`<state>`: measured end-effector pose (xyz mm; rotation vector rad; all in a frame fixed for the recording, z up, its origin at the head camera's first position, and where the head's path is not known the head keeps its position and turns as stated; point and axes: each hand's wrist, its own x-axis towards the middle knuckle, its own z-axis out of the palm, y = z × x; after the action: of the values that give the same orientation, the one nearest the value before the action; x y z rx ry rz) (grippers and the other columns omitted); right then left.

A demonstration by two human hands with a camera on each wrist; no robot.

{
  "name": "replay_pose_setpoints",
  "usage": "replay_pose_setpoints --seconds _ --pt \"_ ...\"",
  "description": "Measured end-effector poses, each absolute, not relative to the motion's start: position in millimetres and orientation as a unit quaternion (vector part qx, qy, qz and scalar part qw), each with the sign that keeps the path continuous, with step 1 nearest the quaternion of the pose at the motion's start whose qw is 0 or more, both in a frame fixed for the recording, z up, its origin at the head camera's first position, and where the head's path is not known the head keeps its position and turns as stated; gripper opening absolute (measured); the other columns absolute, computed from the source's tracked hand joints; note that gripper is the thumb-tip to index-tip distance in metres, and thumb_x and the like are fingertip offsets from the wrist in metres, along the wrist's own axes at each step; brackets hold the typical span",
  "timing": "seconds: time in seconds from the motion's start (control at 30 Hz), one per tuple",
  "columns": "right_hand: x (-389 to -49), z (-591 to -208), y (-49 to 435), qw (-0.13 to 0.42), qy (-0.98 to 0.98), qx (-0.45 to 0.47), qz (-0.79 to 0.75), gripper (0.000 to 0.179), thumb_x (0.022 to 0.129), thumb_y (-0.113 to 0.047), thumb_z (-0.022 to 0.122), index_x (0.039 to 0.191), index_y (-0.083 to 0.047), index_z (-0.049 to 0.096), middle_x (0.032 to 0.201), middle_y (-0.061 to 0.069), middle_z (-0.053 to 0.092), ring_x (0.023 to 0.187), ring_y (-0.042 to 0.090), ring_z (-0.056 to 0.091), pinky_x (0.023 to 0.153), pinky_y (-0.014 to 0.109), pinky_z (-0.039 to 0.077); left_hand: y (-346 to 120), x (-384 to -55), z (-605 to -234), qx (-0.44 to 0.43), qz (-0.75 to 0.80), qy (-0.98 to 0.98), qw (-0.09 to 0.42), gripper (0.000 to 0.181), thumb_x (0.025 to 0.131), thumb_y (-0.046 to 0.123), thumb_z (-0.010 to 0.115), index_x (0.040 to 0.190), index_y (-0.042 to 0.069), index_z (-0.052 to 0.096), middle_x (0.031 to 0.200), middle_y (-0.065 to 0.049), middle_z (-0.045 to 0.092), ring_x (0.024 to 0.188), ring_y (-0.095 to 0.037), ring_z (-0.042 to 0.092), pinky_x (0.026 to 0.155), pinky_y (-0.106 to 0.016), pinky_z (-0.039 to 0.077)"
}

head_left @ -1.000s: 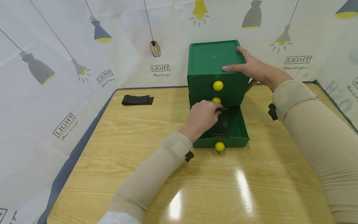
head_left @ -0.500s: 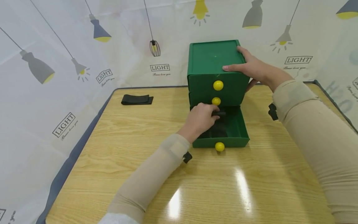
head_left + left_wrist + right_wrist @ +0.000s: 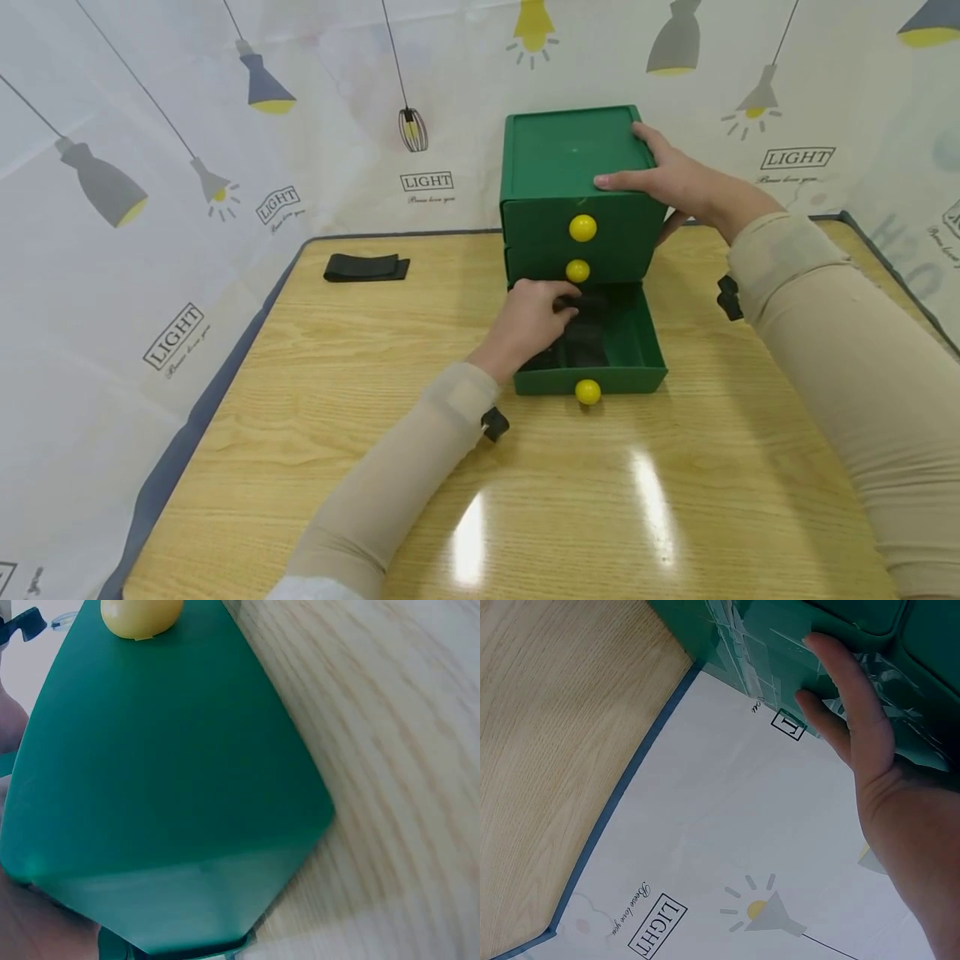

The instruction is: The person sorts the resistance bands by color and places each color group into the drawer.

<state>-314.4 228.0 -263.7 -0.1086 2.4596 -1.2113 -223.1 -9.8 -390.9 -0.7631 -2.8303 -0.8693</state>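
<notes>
A green drawer cabinet (image 3: 577, 154) with yellow knobs stands at the back of the table. Its bottom drawer (image 3: 637, 333) is pulled out and contains dark, flat black pieces (image 3: 587, 346), partly hidden by my left hand (image 3: 528, 321). That hand reaches over the drawer's left side, thumb and forefinger apart near the black pieces. The left wrist view has the drawer's green front (image 3: 165, 750) up close. My right hand (image 3: 682, 179) rests spread on the cabinet's top and right side. In the right wrist view, its fingers (image 3: 855, 690) lie straight along the green side.
A folded black strap (image 3: 366, 267) lies at the table's back left. The wooden table (image 3: 360, 375) has a dark blue edge, and a white cloth (image 3: 465, 83) printed with lamps hangs behind. The two upper drawers (image 3: 540, 229) are closed.
My left hand has lowered and drawn slightly left, letting go of the black piece, which now lies in the drawer. The right hand and cabinet have stayed put.
</notes>
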Motion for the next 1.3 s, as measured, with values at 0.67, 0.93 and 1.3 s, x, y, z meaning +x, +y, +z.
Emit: replay_pose_setpoints --seconds 0.67,0.93,1.3 --pt "-314 -265 230 0.196 0.876 -0.04 -0.439 0.117 0.095 -0.068 0.065 0.161 -0.049 -0.029 0.179 0.007 -0.023 0.156 0.058 0.028 0.089 0.066 0.061 -93 -249 -379 -0.194 -0.375 -0.905 0.045 0.015 0.102 0.026 0.075 0.109 0.015 0.082 0.103 -0.002 0.081 0.091 -0.017 0.073 0.075 -0.032 0.06" --pt "-315 -264 231 0.195 0.876 -0.041 -0.439 0.117 0.095 -0.068 0.065 0.161 -0.049 -0.029 0.179 0.007 -0.023 0.159 0.055 0.025 0.086 0.063 0.063 -151 -271 -372 -0.107 -0.41 -0.905 0.05 0.018 0.103 0.027 0.073 0.109 0.013 0.081 0.103 -0.013 0.081 0.086 -0.022 0.074 0.075 -0.036 0.06" --pt "-313 -264 229 0.191 0.878 -0.041 -0.438 0.118 0.094 -0.069 0.066 0.161 -0.049 -0.029 0.179 0.007 -0.023 0.159 0.054 0.026 0.087 0.062 0.063 -217 -297 -380 0.013 -0.481 -0.874 0.073 0.034 0.102 0.041 0.073 0.117 0.012 0.078 0.11 -0.008 0.075 0.105 -0.039 0.073 0.094 -0.049 0.061"
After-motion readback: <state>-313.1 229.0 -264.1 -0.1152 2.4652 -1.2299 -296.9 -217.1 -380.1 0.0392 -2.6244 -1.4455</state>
